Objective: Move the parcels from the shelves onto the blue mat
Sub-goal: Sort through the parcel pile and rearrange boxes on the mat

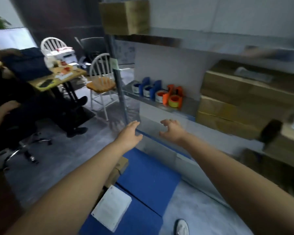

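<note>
Both arms reach out bare. The left hand (129,135) has its grip apart with the fingers fairly straight. The right hand (172,131) also has its grip apart, fingers spread and a little hooked, and holds nothing. They hang before the left front corner of the grey metal shelf unit (159,106), above the far end of the blue foam mat (148,170) on the floor.

Parcels not yet moved: a stack of broad brown cardboard cartons (241,102) at the right end of the middle shelf, and one brown cardboard box (126,16) at the left end of the top shelf. Along the mat's left edge lie a flat white rectangular parcel (111,210) and a small brown cardboard box (120,165), partly hidden by the left forearm.

The stack is probably the main risk, since drawing out a lower carton would drag or tip the ones above it. The card looks smooth with taped seams, so there is little to hook, and a hold on one side only could slip. The top box stands overhead, so it may tilt towards the person as it clears the shelf's front edge. A carton slid leftwards could also sweep the blue and orange plastic tape dispensers (158,92) off the shelf.

The mat looks soft, matte and jointed in tiles. Its seam and the parcels already on it could catch a white shoe (182,227) once a carton blocks the view down. Motion blur hides finer surface detail.
</note>
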`<state>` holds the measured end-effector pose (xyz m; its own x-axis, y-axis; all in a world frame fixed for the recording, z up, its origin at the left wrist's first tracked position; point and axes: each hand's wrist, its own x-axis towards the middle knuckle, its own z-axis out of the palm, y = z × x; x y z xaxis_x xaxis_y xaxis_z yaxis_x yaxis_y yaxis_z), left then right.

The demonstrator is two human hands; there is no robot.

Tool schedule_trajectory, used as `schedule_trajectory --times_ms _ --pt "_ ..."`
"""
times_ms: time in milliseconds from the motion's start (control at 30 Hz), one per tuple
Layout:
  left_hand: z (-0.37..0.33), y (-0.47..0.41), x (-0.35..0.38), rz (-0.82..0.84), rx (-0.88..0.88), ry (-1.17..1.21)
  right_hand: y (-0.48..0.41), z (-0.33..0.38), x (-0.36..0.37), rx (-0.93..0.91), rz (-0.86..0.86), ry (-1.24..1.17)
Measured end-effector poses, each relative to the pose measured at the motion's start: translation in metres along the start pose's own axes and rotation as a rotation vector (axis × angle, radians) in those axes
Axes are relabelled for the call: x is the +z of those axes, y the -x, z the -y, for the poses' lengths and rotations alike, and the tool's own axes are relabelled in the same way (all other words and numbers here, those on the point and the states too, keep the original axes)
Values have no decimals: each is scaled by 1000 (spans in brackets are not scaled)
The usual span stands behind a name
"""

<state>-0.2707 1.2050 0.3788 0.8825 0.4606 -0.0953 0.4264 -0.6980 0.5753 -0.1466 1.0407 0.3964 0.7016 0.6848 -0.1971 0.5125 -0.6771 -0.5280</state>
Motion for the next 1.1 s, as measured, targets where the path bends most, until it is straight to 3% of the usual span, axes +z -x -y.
schedule_trajectory --times_ms 433,833,1100 --pt "-256 105 197 367 465 -11 288 -229 -66 499 -353 -61" --pt "-503 309 436 694 877 -150 648 -442 -67 943 -517 -176" --pt "-591 404 538 836 965 -165 782 -519 -59 1146 -702 -370"
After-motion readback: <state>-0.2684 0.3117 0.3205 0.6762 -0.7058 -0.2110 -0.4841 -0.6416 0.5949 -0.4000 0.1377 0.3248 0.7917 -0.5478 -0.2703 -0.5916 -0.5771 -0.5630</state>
